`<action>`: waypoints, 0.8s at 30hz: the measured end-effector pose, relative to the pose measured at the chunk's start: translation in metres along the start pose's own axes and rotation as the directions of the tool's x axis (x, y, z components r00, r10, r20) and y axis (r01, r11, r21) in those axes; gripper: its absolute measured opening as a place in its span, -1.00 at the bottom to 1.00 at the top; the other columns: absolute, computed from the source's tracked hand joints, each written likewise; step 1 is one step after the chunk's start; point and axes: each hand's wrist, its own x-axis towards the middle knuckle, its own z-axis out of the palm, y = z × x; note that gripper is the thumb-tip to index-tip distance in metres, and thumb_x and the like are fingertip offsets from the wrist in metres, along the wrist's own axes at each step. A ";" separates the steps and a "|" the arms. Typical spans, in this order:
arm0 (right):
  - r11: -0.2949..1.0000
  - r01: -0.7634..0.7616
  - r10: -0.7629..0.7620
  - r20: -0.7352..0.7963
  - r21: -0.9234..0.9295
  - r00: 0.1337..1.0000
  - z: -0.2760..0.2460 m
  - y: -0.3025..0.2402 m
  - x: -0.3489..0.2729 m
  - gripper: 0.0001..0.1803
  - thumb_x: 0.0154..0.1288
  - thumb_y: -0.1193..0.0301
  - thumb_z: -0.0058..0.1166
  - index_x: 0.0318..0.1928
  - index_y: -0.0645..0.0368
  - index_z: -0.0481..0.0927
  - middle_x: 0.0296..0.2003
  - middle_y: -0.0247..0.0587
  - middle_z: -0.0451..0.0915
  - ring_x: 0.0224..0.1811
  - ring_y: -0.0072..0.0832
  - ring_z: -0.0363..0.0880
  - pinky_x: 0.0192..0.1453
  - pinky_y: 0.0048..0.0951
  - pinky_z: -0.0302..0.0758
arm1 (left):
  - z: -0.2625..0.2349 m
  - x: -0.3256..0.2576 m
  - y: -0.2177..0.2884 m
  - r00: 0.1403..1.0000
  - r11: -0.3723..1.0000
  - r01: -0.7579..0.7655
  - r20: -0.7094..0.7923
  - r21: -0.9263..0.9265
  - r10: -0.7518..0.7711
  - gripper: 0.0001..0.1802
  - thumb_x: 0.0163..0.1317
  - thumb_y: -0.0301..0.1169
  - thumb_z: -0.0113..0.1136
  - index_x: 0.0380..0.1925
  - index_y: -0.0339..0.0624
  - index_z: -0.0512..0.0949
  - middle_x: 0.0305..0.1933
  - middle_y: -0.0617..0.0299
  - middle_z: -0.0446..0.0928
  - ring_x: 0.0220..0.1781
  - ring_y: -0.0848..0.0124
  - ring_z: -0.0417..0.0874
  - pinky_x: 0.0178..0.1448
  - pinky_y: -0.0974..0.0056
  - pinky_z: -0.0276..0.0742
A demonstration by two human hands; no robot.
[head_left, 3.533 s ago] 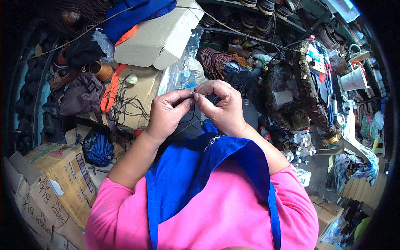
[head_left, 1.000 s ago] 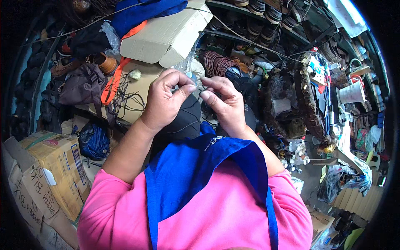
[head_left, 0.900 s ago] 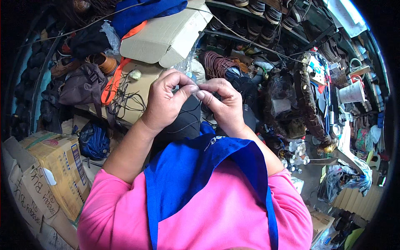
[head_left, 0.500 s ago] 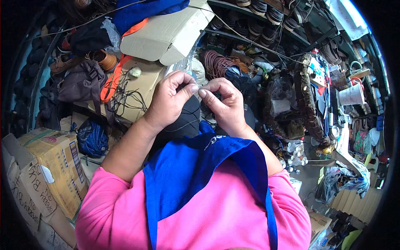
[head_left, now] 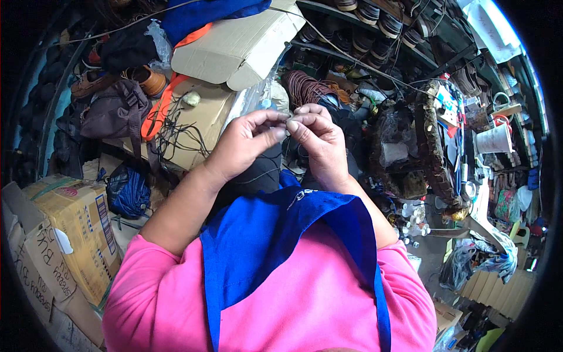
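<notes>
Cluttered workshop floor, stuff piled everywhere under shelves stacked with shoe soles. Person in pink shirt and blue apron has both hands raised together over a dark object in the lap. Left hand and right hand meet fingertip to fingertip, thumb and forefinger of each pinched narrow on something tiny between them; too small to say what it is, could be a needle or thread end. Pinch point sits just in front of a clear plastic bag and above the black item, which has thin threads lying across it. Behind the hands: flat cardboard box with blue cloth on top, orange strap hanging beside it, tangle of black cords on a second carton. Coil of brown cord just beyond the right hand. Left side: brown bag, brown shoe, blue plastic bag, printed cartons. Right side: white cup, small white bottles on the floor.
</notes>
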 end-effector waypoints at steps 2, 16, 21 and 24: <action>0.996 0.001 0.001 0.018 -0.088 1.000 -0.002 0.000 0.001 -0.89 0.10 0.44 0.23 -0.35 0.19 0.65 -0.20 -0.28 0.41 -0.05 -0.50 0.34 0.05 -0.49 0.29 | 0.007 0.001 0.001 0.998 0.997 -0.054 -0.014 0.047 0.054 -0.72 0.13 -0.53 0.20 -0.12 -0.31 0.53 -0.25 0.29 0.56 -0.22 0.60 0.51 -0.12 0.45 0.47; 0.897 0.192 -0.192 0.041 -0.397 0.981 -0.005 -0.001 0.001 -0.88 0.06 0.46 0.25 -0.37 0.19 0.63 -0.18 -0.22 0.48 -0.03 -0.45 0.40 0.07 -0.44 0.33 | 0.010 0.005 -0.003 0.991 0.983 -0.060 -0.112 0.172 0.080 -0.86 0.14 -0.53 0.19 -0.29 -0.33 0.60 -0.37 0.29 0.60 -0.30 0.62 0.52 -0.19 0.45 0.48; 0.935 0.159 -0.165 0.008 -0.317 0.986 -0.004 0.002 0.000 -0.89 0.05 0.49 0.24 -0.42 0.23 0.57 -0.25 -0.19 0.56 -0.12 -0.45 0.49 0.00 -0.45 0.39 | 0.009 0.001 -0.010 0.973 0.967 -0.140 -0.153 0.215 0.175 -0.87 0.13 -0.55 0.19 -0.30 -0.33 0.60 -0.34 0.23 0.61 -0.28 0.58 0.56 -0.18 0.44 0.48; 0.951 0.089 -0.098 -0.014 -0.297 0.995 -0.004 0.002 -0.002 -0.91 0.05 0.52 0.21 -0.45 0.25 0.55 -0.30 -0.19 0.59 -0.19 -0.46 0.52 -0.04 -0.46 0.42 | 0.009 0.000 -0.010 0.968 0.956 -0.144 -0.165 0.255 0.189 -0.87 0.12 -0.55 0.20 -0.30 -0.32 0.61 -0.34 0.21 0.61 -0.27 0.54 0.57 -0.15 0.43 0.49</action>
